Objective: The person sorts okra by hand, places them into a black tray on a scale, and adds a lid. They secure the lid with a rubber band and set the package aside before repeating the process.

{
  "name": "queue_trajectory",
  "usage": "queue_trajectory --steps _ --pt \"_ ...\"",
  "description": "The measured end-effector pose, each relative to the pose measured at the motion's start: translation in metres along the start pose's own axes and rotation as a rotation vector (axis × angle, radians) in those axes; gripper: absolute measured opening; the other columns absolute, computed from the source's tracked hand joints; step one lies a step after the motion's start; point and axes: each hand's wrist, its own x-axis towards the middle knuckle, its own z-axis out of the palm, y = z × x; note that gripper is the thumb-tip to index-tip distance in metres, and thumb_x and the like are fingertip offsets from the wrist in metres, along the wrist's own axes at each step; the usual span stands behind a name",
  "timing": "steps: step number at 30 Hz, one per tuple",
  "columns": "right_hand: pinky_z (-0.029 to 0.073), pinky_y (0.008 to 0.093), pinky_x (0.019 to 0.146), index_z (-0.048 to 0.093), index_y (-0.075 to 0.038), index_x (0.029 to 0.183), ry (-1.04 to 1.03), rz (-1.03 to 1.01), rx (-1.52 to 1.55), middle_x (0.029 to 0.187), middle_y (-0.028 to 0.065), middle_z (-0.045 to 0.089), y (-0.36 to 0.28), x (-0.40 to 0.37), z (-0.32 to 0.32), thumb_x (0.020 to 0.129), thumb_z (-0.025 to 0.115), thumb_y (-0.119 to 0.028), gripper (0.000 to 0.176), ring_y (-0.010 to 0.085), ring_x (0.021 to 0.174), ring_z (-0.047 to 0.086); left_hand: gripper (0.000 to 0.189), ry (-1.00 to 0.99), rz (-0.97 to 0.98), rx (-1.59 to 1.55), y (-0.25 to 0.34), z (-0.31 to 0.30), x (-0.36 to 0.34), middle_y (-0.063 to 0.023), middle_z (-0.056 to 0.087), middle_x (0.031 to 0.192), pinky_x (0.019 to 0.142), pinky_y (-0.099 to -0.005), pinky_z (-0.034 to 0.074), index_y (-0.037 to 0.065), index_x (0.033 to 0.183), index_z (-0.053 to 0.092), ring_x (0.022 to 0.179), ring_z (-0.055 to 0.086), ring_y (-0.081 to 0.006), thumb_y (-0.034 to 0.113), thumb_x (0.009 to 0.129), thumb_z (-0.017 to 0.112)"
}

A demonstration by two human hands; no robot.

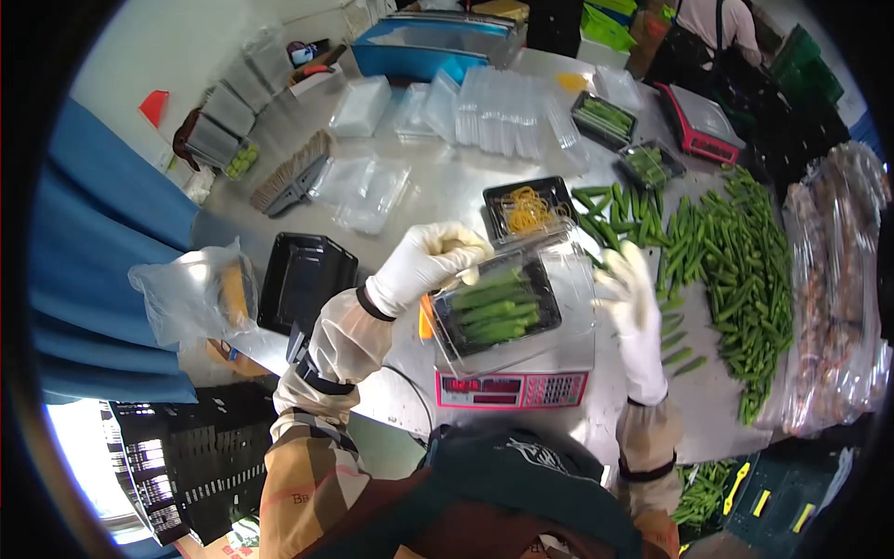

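Observation:
A black tray of green okra (pixel 494 309) rests on the red-rimmed scale (pixel 510 389), whose red display is lit. A clear plastic lid (pixel 575 296) lies over and beside the tray, tilted. My left hand (pixel 424 265), in a white glove, is closed at the tray's upper left corner; its curled fingers hide what they may pinch. To the tray's right, my right hand (pixel 633 307), also gloved, has its fingers apart near the lid's right edge and the loose okra (pixel 626 212). Behind the tray stands another black tray (pixel 492 203) containing yellow rubber bands (pixel 529 212).
A large okra heap (pixel 740 270) covers the right side, beside a plastic-wrapped bundle (pixel 829 289). An empty black tray (pixel 307 279) and a plastic bag (pixel 196 293) lie left. Stacked clear lids (pixel 503 112), packed okra trays (pixel 603 119) and a second scale (pixel 700 123) stand behind.

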Motion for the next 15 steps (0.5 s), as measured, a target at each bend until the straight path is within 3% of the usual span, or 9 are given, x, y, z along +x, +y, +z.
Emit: queue_trajectory --steps 1,2,5,7,9,11,15 --pt "0.050 0.0245 0.076 0.033 -0.003 0.148 -0.082 0.054 0.057 0.118 0.0108 0.062 -0.005 0.001 0.009 0.093 0.059 -0.008 0.061 0.0141 0.095 0.061 0.015 -0.041 -0.038 0.029 -0.008 0.007 -0.002 -0.0041 0.067 0.083 0.052 -0.0158 0.040 0.001 0.107 0.065 0.063 0.055 -0.0032 0.007 0.094 0.061" --pt "0.049 0.0228 0.069 0.035 -0.005 0.147 -0.175 0.128 -0.119 0.110 0.0086 0.065 -0.009 0.002 0.008 0.092 0.059 -0.007 0.060 0.0110 0.085 0.061 0.017 -0.052 -0.034 0.000 -0.014 0.010 -0.006 -0.0052 0.067 0.083 0.053 -0.0160 0.041 0.002 0.109 0.064 0.063 0.056 -0.0035 0.008 0.094 0.062" --pt "0.039 0.0158 0.052 0.043 -0.010 0.144 -0.141 0.117 -0.231 0.088 0.0011 0.066 0.010 0.004 0.008 0.094 0.058 -0.009 0.053 0.0029 0.060 0.052 0.030 -0.021 -0.034 -0.084 -0.018 0.003 -0.027 -0.0057 0.068 0.090 0.065 -0.0188 0.046 0.000 0.119 0.059 0.068 0.056 -0.0060 0.012 0.092 0.065" --pt "0.036 0.0136 0.051 0.045 -0.011 0.144 -0.002 0.231 -0.060 0.088 -0.0004 0.065 0.007 0.007 0.013 0.096 0.058 -0.013 0.050 0.0020 0.059 0.049 0.053 0.008 0.084 -0.111 -0.025 -0.006 -0.043 -0.0098 0.066 0.102 0.079 -0.0243 0.050 0.001 0.136 0.047 0.083 0.061 -0.0117 0.013 0.089 0.068" --pt "0.035 0.0124 0.050 0.046 -0.011 0.143 0.056 0.275 0.058 0.090 -0.0012 0.065 0.002 0.011 0.021 0.097 0.056 -0.015 0.047 0.0013 0.061 0.050 0.060 0.146 0.179 -0.198 -0.036 0.002 -0.057 -0.0101 0.063 0.113 0.083 -0.0262 0.051 0.002 0.143 0.039 0.090 0.063 -0.0139 0.013 0.090 0.066" --pt "0.035 0.0126 0.050 0.047 -0.010 0.142 0.011 0.279 0.111 0.093 -0.0009 0.066 0.002 0.014 0.028 0.098 0.055 -0.016 0.045 0.0011 0.063 0.053 0.060 0.228 0.254 -0.275 -0.047 0.013 -0.065 -0.0115 0.060 0.119 0.084 -0.0264 0.051 0.004 0.146 0.034 0.096 0.062 -0.0147 0.010 0.093 0.061" --pt "0.048 0.0186 0.064 0.049 -0.003 0.138 -0.037 0.185 -0.014 0.104 0.0055 0.068 0.018 0.019 0.045 0.098 0.054 -0.015 0.043 0.0077 0.082 0.064 0.062 0.469 0.420 -0.205 -0.062 0.030 -0.065 -0.0123 0.052 0.131 0.087 -0.0274 0.051 0.008 0.151 0.026 0.108 0.058 -0.0156 0.011 0.097 0.055"
